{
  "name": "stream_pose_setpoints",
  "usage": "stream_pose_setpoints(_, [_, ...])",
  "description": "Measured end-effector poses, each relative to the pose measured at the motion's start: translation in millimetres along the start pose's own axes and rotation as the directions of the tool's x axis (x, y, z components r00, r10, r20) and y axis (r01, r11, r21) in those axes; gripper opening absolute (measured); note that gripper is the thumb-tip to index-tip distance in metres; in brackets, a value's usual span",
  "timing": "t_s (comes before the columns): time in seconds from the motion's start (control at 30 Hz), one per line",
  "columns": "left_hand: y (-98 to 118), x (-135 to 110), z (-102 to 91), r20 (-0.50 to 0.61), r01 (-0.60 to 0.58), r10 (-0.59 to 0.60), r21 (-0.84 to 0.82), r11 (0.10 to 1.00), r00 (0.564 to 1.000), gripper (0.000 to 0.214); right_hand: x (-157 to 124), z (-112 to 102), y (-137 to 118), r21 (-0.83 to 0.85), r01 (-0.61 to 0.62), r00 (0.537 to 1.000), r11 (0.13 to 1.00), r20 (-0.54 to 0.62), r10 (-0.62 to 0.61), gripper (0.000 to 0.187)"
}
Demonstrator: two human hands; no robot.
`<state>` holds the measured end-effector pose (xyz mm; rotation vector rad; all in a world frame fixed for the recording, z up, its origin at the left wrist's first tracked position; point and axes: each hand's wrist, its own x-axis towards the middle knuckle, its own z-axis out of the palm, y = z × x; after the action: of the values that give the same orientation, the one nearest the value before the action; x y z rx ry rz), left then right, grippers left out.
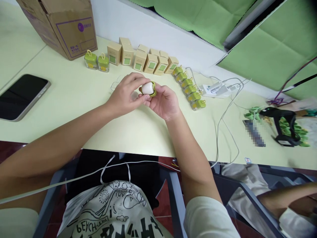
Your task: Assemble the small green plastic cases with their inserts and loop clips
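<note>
Above the table, in front of my body, my left hand (130, 92) and my right hand (164, 100) meet around a small rounded white piece with a green rim (148, 88). A small reddish-brown bit shows at its left end. My left thumb and fingers close on it from the left. From the right, my right-hand fingers grip its green edge, with the palm turned partly up. Fingers cover part of the piece, so its exact kind is unclear. Behind my left hand, a thin clear item (114, 86) lies on the table.
Small kraft boxes (140, 59) line the wall. Clear containers with green lids stand in a row (189, 89) and as a pair (91, 60). A cardboard box (74, 36), phone (23, 96), power strip (214, 91) and cables are around. A seated person's arm (284, 198) is at right.
</note>
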<state>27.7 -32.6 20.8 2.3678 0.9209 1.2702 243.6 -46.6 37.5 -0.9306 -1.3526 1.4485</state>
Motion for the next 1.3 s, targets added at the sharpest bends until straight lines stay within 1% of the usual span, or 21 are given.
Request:
stream_pose_setpoints(0.13, [-2.5, -0.6, 6.2, -0.030, 0.041, -0.043, -0.050, 0.998, 0.999, 0.036, -3.3, 9.0, -0.7, 0.015, -0.023, 1.000, 1.000, 0.009, 0.023, 0.060])
stream_pose_setpoints(0.27, [-6.9, -0.5, 7.9, -0.053, 0.049, -0.056, -0.121, 0.991, 0.997, 0.030, -4.0, 5.5, -1.6, -0.008, -0.049, 0.999, 0.999, 0.005, 0.049, 0.057])
stream_pose_setpoints(0.37, [-9.0, 0.1, 8.3, -0.083, 0.017, -0.034, -0.201, 0.979, 0.996, 0.027, -3.4, 0.6, -1.7, -0.028, -0.056, 0.998, 0.998, -0.006, 0.056, 0.059])
stream_pose_setpoints(0.47, [-7.9, 0.2, 7.8, -0.109, -0.018, -0.012, -0.275, 0.961, 0.994, 0.024, -3.2, 0.0, -1.7, -0.022, -0.039, 0.999, 0.999, -0.037, 0.038, 0.059])
stream_pose_setpoints(0.53, [-5.6, -0.1, 6.4, -0.087, -0.011, -0.012, -0.264, 0.965, 0.996, 0.022, -3.4, 1.6, -1.8, -0.009, -0.030, 0.998, 1.000, -0.052, 0.030, 0.056])
stream_pose_setpoints(0.63, [-2.4, -0.5, 4.0, -0.048, -0.001, -0.008, -0.180, 0.984, 0.999, 0.018, -2.6, 4.1, -1.1, 0.029, -0.028, 0.999, 0.999, -0.038, 0.029, 0.052])
stream_pose_setpoints(0.73, [-0.2, -0.6, 3.5, -0.052, -0.019, 0.012, -0.141, 0.990, 0.999, 0.018, -1.0, 5.2, 0.3, 0.067, -0.019, 0.999, 0.998, -0.029, 0.021, 0.050])
stream_pose_setpoints(0.87, [2.2, -1.3, 3.6, 0.009, 0.017, -0.017, -0.053, 0.998, 1.000, 0.015, -1.3, 6.8, -0.3, 0.056, -0.032, 0.998, 0.998, -0.059, 0.035, 0.046])
stream_pose_setpoints(0.93, [1.5, -1.9, 3.2, 0.019, 0.027, -0.026, -0.031, 0.999, 0.999, 0.016, -2.4, 7.8, -1.7, 0.049, -0.040, 0.998, 0.998, -0.056, 0.043, 0.046])
stream_pose_setpoints(1.0, [-0.7, -2.5, 2.8, 0.023, 0.024, -0.023, -0.033, 0.999, 0.999, 0.021, -3.3, 8.4, -2.8, 0.046, -0.046, 0.998, 0.998, -0.038, 0.048, 0.048])
stream_pose_setpoints(1.13, [-5.8, -3.4, 3.7, 0.035, 0.018, -0.016, -0.061, 0.998, 0.999, 0.044, -3.7, 7.7, -2.3, 0.032, -0.061, 0.998, 0.998, -0.002, 0.061, 0.053])
stream_pose_setpoints(1.17, [-6.6, -3.3, 4.4, 0.035, 0.018, -0.016, -0.070, 0.997, 0.999, 0.047, -3.9, 7.1, -2.0, 0.029, -0.062, 0.998, 0.998, 0.009, 0.062, 0.054])
stream_pose_setpoints(1.3, [-8.2, -2.2, 7.8, 0.017, 0.039, -0.037, -0.131, 0.991, 0.999, 0.040, -5.6, 4.5, -3.7, 0.027, -0.062, 0.996, 0.998, 0.058, 0.061, 0.054])
